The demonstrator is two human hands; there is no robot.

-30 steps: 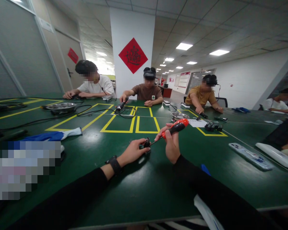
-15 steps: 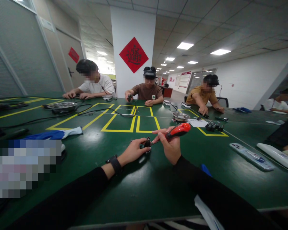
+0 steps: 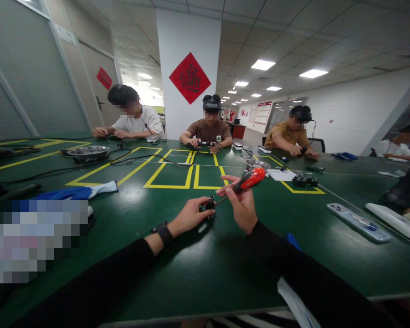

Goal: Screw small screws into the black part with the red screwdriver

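A small black cylindrical part (image 3: pixel 210 206) with a metal top stands upright on the green table (image 3: pixel 191 273). Around its left side are the thumb and fingers of my left hand (image 3: pixel 190 215), which grip it. My right hand (image 3: pixel 242 205) holds a red and black screwdriver (image 3: pixel 249 180) between thumb and fingers, its handle tilted up to the right. The thin shaft points down-left to the black part's side; whether the tip touches it is too small to tell.
Several people sit across the table. A blue and white glove (image 3: pixel 78 191) lies left, a metal bowl (image 3: pixel 90 152) behind it. Right are a phone (image 3: pixel 358 222), a white case (image 3: pixel 394 221), white paper (image 3: pixel 280 175) and small black blocks (image 3: pixel 305 180). Yellow tape marks the tabletop.
The screwdriver handle in my right hand has shifted slightly left and down, and more shaft shows. My left hand and the black part have stayed put. The person opposite has brought both hands together.
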